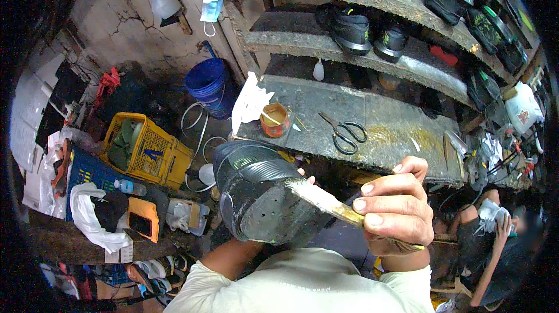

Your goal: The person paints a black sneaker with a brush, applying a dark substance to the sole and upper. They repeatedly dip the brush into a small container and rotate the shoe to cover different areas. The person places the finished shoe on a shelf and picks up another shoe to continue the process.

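Observation:
A black shoe [256, 191] is tilted before my chest, with its dark sole turned partly toward me. My left hand [307, 177] grips it from behind; only a few fingertips show past its far edge, the rest being hidden by the shoe. My right hand [402, 211] is closed round the yellow-stained end of a flat, pale brush [326, 201]. Its whitish end meets the sole's edge near the shoe's upper. Beyond, on the grey bench [396, 103], stand an open brown pot [274, 121] with a stick in it and black-handled scissors [345, 134].
Shelves of black shoes [349, 31] rise behind the bench. At left are a yellow crate [148, 156], a blue bucket [207, 86] and a phone on an orange cloth [143, 220]. Another person [495, 249] sits at lower right, holding something pale.

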{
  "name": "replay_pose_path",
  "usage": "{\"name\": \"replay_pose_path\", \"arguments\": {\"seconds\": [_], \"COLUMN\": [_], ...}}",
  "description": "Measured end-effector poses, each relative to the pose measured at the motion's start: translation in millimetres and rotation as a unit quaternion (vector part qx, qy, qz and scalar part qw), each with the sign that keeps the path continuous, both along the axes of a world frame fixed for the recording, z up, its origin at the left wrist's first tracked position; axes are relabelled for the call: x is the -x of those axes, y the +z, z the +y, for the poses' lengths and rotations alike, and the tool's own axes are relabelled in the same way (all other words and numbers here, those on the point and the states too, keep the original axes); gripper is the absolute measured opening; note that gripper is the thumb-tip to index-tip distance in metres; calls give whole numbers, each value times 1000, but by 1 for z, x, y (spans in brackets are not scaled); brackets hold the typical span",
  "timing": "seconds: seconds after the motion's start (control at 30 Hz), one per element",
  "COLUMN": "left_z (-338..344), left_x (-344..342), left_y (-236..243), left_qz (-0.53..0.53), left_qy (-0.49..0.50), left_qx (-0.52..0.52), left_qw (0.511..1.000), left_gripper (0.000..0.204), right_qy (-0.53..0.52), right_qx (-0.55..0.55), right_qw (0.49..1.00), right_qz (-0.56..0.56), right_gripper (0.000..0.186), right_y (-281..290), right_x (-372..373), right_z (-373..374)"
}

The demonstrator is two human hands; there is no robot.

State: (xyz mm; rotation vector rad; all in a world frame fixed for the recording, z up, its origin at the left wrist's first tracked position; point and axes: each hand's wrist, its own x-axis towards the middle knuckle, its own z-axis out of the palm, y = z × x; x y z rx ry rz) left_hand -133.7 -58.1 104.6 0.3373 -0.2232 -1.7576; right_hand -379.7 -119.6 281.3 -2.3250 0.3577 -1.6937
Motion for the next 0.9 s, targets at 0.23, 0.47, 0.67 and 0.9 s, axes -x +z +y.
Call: {"name": "replay_pose_path", "arguments": {"seconds": [0.23, 0.47, 0.67, 0.9], "left_z": [-4, -8, -10, -11], "left_x": [-1, -5, -4, -18], "left_y": [-29, -21, -24, -55], "left_qz": [-64, -145, -102, -73], "left_qy": [47, 82, 69, 74], "left_qx": [84, 1, 19, -4], "left_qw": [993, 986, 992, 995], "left_gripper": [58, 60, 59, 58], "right_qy": [-16, -21, -13, -15], "right_qx": [2, -5, 22, 32], "right_qw": [1000, 1000, 999, 999], "right_qz": [-17, 16, 19, 26], "right_gripper": [16, 19, 14, 12], "right_y": [0, 1, 0, 1], "right_x": [-4, -12, -20, -23], "right_z": [0, -6, -9, -9]}}
